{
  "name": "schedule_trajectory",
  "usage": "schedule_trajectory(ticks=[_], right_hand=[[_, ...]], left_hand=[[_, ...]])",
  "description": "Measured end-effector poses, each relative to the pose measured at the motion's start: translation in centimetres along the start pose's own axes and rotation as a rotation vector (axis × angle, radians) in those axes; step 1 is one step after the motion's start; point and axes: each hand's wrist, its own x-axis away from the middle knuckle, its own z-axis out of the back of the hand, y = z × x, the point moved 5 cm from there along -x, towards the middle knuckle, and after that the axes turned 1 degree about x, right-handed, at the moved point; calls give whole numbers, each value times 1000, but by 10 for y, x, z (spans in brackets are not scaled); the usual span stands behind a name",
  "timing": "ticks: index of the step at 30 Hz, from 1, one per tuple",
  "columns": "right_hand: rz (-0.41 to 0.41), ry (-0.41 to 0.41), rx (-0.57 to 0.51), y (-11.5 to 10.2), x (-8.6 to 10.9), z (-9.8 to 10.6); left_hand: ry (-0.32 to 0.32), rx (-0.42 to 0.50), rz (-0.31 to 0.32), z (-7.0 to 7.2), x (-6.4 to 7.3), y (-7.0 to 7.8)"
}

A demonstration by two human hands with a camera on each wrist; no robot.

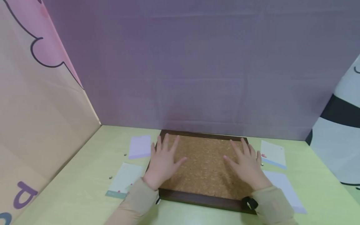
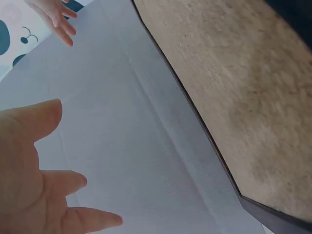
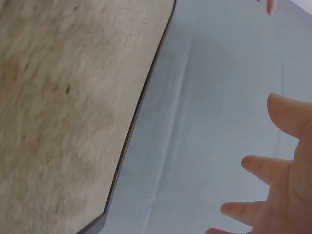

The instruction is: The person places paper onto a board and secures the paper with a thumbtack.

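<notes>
The left grip (image 1: pixel 163 164) is a bare hand with its fingers and thumb spread apart, holding nothing. The right grip (image 1: pixel 247 167) is likewise spread wide and holds nothing, its thumb pointing inward toward the left one. Under and between the two grips lies a corkboard (image 1: pixel 208 168) in a dark brown frame (image 1: pixel 202 201), flat on the pale green bench (image 1: pixel 84 175); both wrist views show a gap between each hand and the cork, so the grips hover over its two sides.

To the left of the left grip, just beyond the frame, lies a lilac notepad (image 1: pixel 139 146); nearer the wrist is a white notepad with a green lower strip (image 1: pixel 126 178), partly behind the left sleeve (image 1: pixel 140 197). Two small metallic pieces (image 1: pixel 125 154) sit farther out on that side, near the notepads.

Beside the right grip, on its outer side, lies a white notepad with a blue lower strip (image 1: pixel 274 152), with a small shiny piece (image 1: pixel 262 164) close to the little finger. A second lilac notepad (image 1: pixel 284 187) lies nearer the right sleeve (image 1: pixel 274 204), which overlaps it. A black band (image 1: pixel 249 203) shows at the right wrist. Beyond both grips hangs a purple-grey cloth (image 1: pixel 197 68).
</notes>
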Motion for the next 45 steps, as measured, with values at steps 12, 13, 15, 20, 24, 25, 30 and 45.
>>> schedule_trajectory(ticks=[12, 13, 15, 20, 24, 25, 30, 45], right_hand=[[92, -84, 17, 3, 3, -5], [92, -110, 10, 4, 4, -6], [91, -160, 5, 6, 5, -7], [120, -245, 9, 12, 7, -12], [159, -288, 21, 15, 11, -18], [170, -298, 23, 15, 12, -19], [211, -343, 44, 16, 14, -24], [263, -499, 29, 17, 24, -26]], left_hand=[[157, 79, -126, 4, 3, 0], [165, 92, -132, 4, 3, -1], [178, 116, -136, 5, 4, -2], [184, 189, -130, 6, 6, -8], [152, 217, -113, 7, 8, -14], [141, 226, -106, 7, 8, -15], [111, 249, -75, 11, 8, -23], [51, 311, 6, 11, 6, -41]])
